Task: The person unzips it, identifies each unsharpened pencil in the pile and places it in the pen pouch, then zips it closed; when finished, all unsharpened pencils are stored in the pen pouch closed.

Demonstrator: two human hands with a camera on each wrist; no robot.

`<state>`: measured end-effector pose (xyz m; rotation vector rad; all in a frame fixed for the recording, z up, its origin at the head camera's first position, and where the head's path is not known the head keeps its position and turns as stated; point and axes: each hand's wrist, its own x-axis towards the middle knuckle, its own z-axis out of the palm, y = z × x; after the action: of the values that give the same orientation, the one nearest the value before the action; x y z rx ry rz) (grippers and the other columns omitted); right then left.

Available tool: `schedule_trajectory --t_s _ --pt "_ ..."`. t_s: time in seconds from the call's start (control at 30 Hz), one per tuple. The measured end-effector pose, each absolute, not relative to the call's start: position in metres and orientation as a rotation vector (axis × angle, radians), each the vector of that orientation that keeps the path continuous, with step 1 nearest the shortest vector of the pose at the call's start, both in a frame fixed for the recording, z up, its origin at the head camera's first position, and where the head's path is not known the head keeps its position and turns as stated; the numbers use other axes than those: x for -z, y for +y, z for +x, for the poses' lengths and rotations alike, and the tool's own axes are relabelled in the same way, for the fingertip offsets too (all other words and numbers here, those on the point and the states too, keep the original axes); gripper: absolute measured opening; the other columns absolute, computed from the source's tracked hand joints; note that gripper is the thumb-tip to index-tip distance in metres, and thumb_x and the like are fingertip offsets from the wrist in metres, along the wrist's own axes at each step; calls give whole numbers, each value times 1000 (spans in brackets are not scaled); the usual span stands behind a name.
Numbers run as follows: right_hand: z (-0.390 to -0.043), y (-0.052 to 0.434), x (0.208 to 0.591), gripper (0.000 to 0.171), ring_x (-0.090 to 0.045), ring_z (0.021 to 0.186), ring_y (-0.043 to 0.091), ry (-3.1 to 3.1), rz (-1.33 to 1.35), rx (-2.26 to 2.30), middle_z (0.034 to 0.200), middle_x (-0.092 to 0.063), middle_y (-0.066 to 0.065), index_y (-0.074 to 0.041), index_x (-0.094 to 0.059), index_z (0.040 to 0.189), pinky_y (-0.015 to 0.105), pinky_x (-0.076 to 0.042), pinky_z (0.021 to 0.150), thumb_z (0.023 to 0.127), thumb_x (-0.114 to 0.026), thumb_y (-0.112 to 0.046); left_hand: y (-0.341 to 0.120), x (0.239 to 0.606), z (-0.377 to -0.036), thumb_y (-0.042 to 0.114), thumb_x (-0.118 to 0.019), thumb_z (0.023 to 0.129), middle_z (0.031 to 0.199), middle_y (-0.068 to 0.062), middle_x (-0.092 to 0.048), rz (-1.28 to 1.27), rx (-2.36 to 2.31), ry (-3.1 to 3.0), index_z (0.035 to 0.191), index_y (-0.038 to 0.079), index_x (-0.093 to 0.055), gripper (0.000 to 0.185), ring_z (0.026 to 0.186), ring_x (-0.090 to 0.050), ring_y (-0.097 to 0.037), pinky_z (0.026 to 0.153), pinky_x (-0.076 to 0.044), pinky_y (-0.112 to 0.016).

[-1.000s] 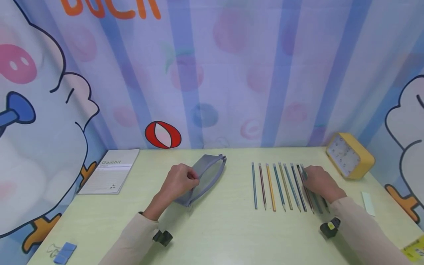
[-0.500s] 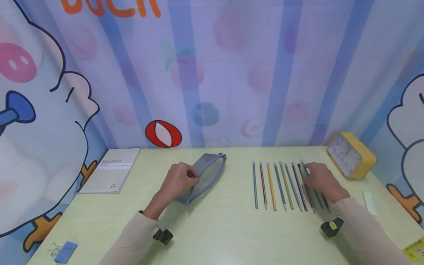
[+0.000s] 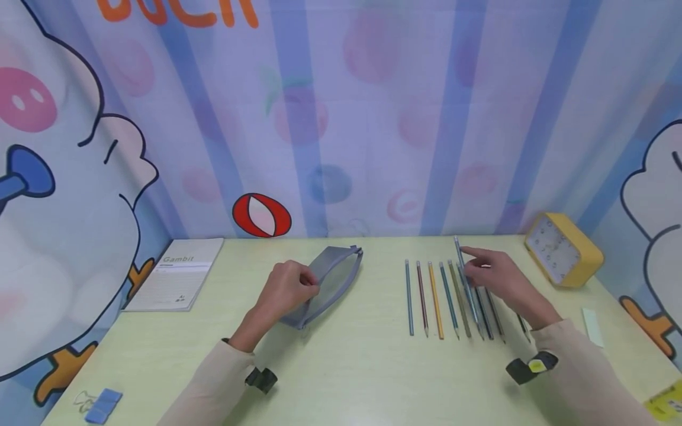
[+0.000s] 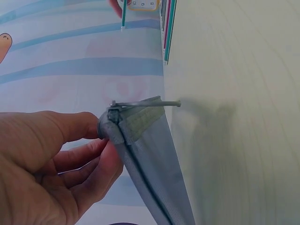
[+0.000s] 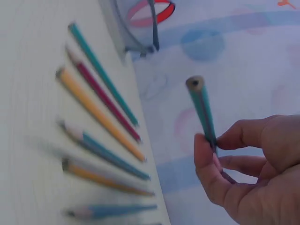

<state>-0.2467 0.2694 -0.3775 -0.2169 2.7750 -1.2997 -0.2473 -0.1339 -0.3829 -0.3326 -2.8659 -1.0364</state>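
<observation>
My left hand (image 3: pixel 288 290) pinches the edge of an open grey zippered pencil case (image 3: pixel 326 265) on the table. In the left wrist view, thumb and fingers grip a corner of the case (image 4: pixel 157 159) beside the zipper. My right hand (image 3: pixel 501 281) holds a teal pencil (image 5: pixel 204 110) between thumb and fingers, raised over the row of pencils. The eraser end of that pencil points up and away in the head view. Below it several pencils lie side by side, among them a yellow pencil (image 3: pixel 436 302) and a dark red pencil (image 3: pixel 422 300). My right hand hides part of the row.
A yellow clock (image 3: pixel 565 251) stands at the back right, with a pale green strip (image 3: pixel 592 327) in front. At the back left lies a notebook (image 3: pixel 176 275); a blue binder clip (image 3: pixel 103 406) is at the front left. A printed curtain (image 3: pixel 367 148) hangs behind the table.
My right hand has picked the teal pencil up from the right part of the row and carried it left. The left hand and pencil case stay in place.
</observation>
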Motion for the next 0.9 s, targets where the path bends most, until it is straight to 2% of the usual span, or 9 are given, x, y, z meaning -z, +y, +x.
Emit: schedule_trajectory --t_s 0.13,0.27,0.37,0.5,0.6,0.67,0.77,0.9 --pt "-240 252 374 59 -64 107 22 2563 -285 1484 132 -56 27 -6 -32 158 42 -56 95 104 -51 -21 -134 383 -247 8 -75 84 74 -3 -74 -339 1047 -2865 81 6 -78 5 60 -64 -9 60 -53 -24" --pt "-235 231 374 60 -56 127 32 2357 -298 1591 144 -48 24 -12 -30 159 44 -49 107 105 -52 -25 -133 382 -246 8 -75 85 74 -3 -74 -342 1060 -2867 81 6 -77 5 59 -64 -8 60 -53 -24" --pt "-236 212 375 59 -54 128 33 2206 -299 1669 138 -50 20 -12 -32 158 40 -49 106 105 -53 -22 -133 381 -246 9 -75 85 73 -3 -74 -339 1064 -2871 81 6 -77 5 59 -64 -8 60 -54 -24" --pt "-240 183 382 57 -60 115 24 2060 -296 1751 121 -54 12 -8 -36 156 30 -53 97 103 -55 -15 -132 380 -246 9 -74 85 72 -3 -73 -346 1071 -2866 81 6 -77 6 59 -64 -8 59 -53 -24" --pt "-244 159 392 56 -64 111 22 1971 -286 1793 118 -57 14 -4 -37 155 31 -55 97 102 -54 -9 -132 382 -246 9 -74 86 73 -3 -73 -342 1069 -2864 82 6 -77 6 59 -64 -8 58 -52 -24" --pt "-245 143 397 56 -66 113 23 1924 -274 1811 122 -58 18 -2 -36 155 31 -55 98 102 -53 -8 -131 383 -246 8 -74 85 73 -3 -73 -336 1067 -2866 82 5 -77 5 59 -64 -8 58 -52 -24" --pt "-249 121 401 56 -65 120 32 1860 -249 1851 132 -56 30 1 -34 155 33 -54 101 102 -51 -5 -129 384 -246 9 -75 85 73 -4 -74 -333 1067 -2873 82 5 -77 5 59 -64 -8 57 -51 -23" --pt "-256 102 401 56 -56 133 39 1825 -212 1907 147 -48 32 3 -33 154 35 -52 104 101 -49 -3 -126 382 -246 10 -76 85 73 -3 -74 -342 1059 -2879 81 6 -76 6 60 -64 -8 58 -51 -23"
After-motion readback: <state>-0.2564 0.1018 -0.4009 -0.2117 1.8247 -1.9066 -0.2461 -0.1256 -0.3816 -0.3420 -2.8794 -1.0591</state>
